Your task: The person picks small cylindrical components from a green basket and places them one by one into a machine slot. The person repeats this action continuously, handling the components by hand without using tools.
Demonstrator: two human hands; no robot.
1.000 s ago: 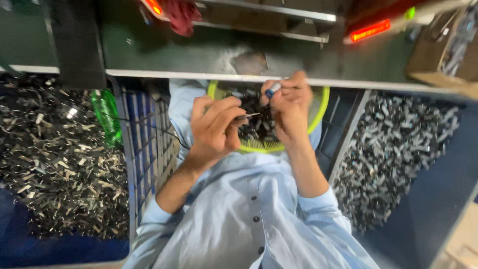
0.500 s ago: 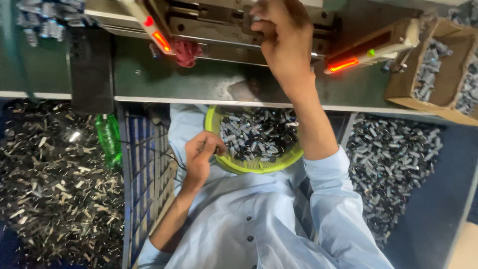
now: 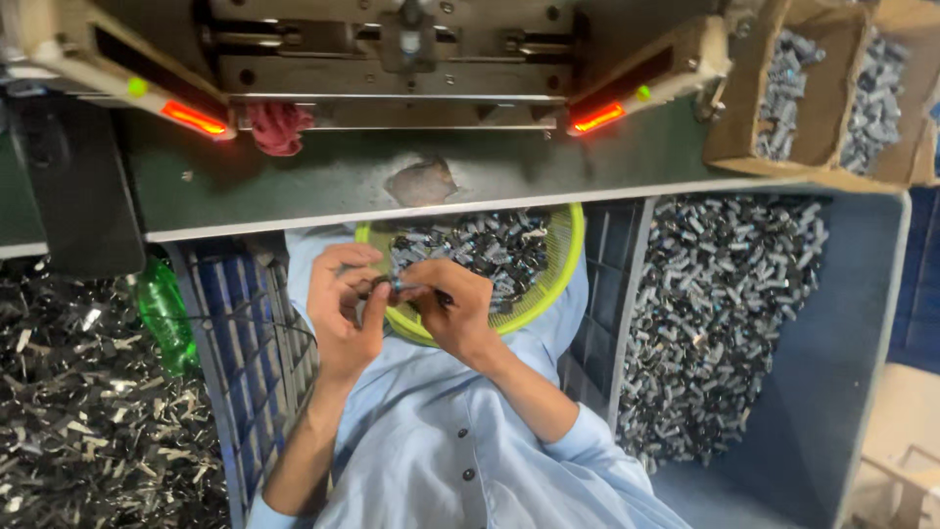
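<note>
A yellow-green round basket rests on my lap, filled with several small dark metal parts. My left hand and my right hand meet over the basket's near rim. Together their fingertips pinch one small dark metal part between them. Both wrists come out of light blue shirt sleeves.
A green machine table with a metal press and two red lights stands ahead. A red rag lies under the press. Piles of metal parts fill the bin at right, the left floor and a cardboard box. A green bottle leans at left.
My right hand has come down from the press above to the basket. It now meets my left hand on a small part. The view has tilted slightly.
</note>
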